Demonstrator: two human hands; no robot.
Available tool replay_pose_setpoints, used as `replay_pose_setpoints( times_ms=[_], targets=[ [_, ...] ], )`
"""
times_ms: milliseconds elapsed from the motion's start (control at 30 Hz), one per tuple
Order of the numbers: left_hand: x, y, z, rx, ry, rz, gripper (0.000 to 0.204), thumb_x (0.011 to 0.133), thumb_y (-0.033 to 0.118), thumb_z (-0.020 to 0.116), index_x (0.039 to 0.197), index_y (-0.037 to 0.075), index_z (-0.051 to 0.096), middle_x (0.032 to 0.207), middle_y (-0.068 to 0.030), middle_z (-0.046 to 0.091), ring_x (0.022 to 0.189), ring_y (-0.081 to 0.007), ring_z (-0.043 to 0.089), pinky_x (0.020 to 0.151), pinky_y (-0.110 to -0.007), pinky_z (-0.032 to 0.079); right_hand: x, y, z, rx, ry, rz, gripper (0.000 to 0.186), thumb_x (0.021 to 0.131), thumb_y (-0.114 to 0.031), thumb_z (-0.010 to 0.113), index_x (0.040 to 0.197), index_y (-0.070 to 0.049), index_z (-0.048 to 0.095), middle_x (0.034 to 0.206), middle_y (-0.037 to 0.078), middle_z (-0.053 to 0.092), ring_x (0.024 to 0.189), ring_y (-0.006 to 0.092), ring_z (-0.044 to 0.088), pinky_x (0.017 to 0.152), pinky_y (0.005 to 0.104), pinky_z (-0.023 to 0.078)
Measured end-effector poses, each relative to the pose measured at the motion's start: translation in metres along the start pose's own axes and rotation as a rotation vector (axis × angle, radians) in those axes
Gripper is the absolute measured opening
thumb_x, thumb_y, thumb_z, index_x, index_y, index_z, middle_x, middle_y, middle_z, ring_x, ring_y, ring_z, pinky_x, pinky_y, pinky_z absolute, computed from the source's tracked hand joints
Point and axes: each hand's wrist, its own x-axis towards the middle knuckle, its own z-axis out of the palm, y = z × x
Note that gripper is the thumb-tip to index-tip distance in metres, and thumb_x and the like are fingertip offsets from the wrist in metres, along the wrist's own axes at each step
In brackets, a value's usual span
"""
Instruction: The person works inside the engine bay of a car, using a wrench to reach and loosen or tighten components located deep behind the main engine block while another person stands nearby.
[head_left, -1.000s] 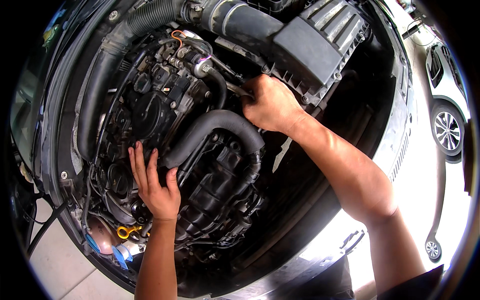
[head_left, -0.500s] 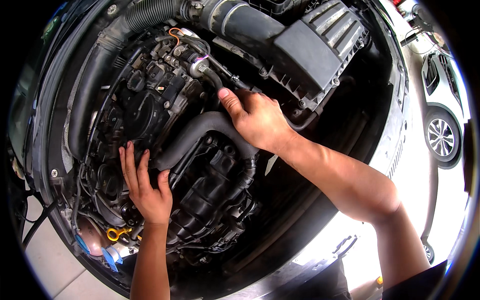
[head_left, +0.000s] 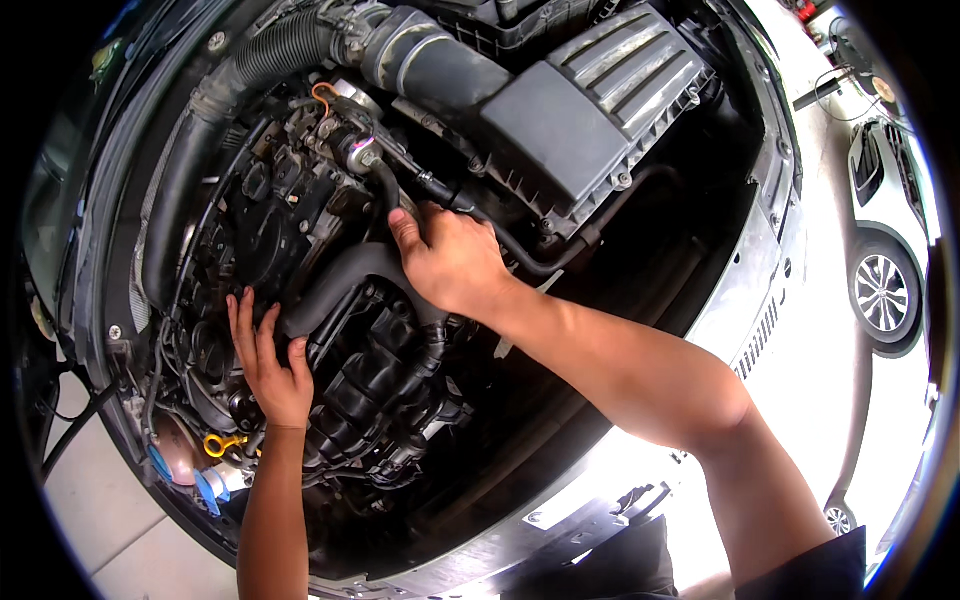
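My left hand (head_left: 270, 365) rests on the black engine top (head_left: 265, 230), fingers spread, its thumb beside a thick curved hose (head_left: 330, 290). My right hand (head_left: 450, 260) is closed over black hoses above that curved one, thumb at a thinner hose (head_left: 385, 185); its fingertips are hidden underneath. Above this sit a silver fitting (head_left: 360, 155) with a purple mark and a black pipe with a connector (head_left: 520, 250) running toward the right.
A black air box (head_left: 590, 120) and large intake tube (head_left: 440, 75) lie above. A yellow dipstick ring (head_left: 220, 443) and blue-capped reservoirs (head_left: 185, 455) sit lower left. The car's front edge (head_left: 560, 520) curves round below; a white car (head_left: 885, 200) stands at right.
My right hand has turned and shifted back from the pipe beside the air box, bringing its thumb into view over the hoses. The engine appears shifted left; my left hand keeps its place on it.
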Motion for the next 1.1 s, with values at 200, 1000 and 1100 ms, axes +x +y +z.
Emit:
replay_pose_setpoints(
  times_ms=[200,1000,1100],
  targets=[
    [-0.001,-0.001,-0.001,0.007,-0.029,-0.01,0.045,0.102,0.036,0.049,0.124,-0.003,0.057,0.152,-0.0197,0.04,0.146,-0.0446,0.028,0.116,-0.056,0.027,0.037,0.014,-0.025,0.063,-0.255,-0.028,0.032,0.09,-0.026,0.054,0.097,0.001,0.071,0.101,0.027,0.069,0.101,0.0421,0.065,0.091,0.0453,0.052],
    [-0.002,-0.001,0.001,-0.051,0.005,-0.012,0.049,0.101,0.041,0.052,0.121,-0.003,0.06,0.148,-0.0209,0.044,0.143,-0.0451,0.032,0.115,-0.057,0.029,0.022,0.005,-0.004,-0.096,0.031,0.109,0.029,0.079,-0.023,0.059,0.087,0.002,0.073,0.094,0.024,0.071,0.094,0.04,0.068,0.086,0.0454,0.054],
    [-0.001,0.001,0.0,-0.058,0.012,-0.016,0.048,0.101,0.04,0.052,0.12,-0.004,0.06,0.148,-0.0211,0.044,0.143,-0.0455,0.032,0.115,-0.057,0.029,0.013,0.004,0.0,-0.019,0.099,0.084,0.028,0.082,-0.02,0.055,0.088,0.001,0.073,0.092,0.024,0.071,0.093,0.0409,0.068,0.086,0.0459,0.054]
  ],
)
